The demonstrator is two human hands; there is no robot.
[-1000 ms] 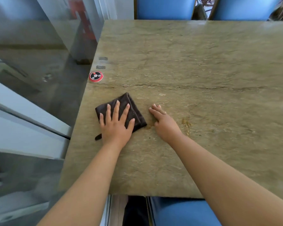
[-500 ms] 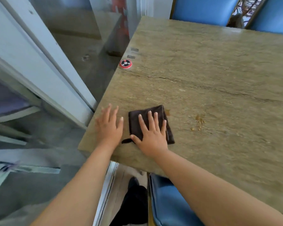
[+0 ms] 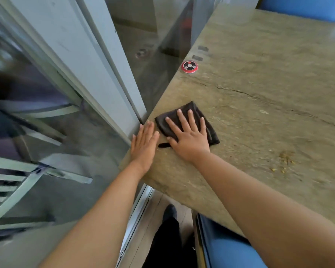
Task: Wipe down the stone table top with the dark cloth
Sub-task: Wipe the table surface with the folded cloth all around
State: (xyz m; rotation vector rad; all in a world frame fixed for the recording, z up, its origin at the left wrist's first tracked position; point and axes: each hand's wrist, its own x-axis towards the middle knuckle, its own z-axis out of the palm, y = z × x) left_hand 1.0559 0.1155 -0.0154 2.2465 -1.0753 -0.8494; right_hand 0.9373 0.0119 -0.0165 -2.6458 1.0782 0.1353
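The stone table top (image 3: pixel 269 78) is greenish-brown with a dark crack running across it. A folded dark cloth (image 3: pixel 207 125) lies flat near the table's left edge. My right hand (image 3: pixel 188 136) presses palm-down on the cloth with fingers spread, covering its middle. My left hand (image 3: pixel 144 144) rests flat on the bare stone at the left edge, just beside the cloth, fingers together and holding nothing. A patch of yellowish crumbs (image 3: pixel 285 158) sits on the stone to the right of the cloth.
A round red call button (image 3: pixel 189 66) sits near the table's left edge, beyond the cloth. A glass wall with a pale frame (image 3: pixel 97 78) runs close along the left edge. Blue chair seats stand at the near side (image 3: pixel 226 252) and far side (image 3: pixel 302 6).
The cloth passed from under my left hand to under my right hand. My left hand moved onto the bare stone at the left edge. The view swung left.
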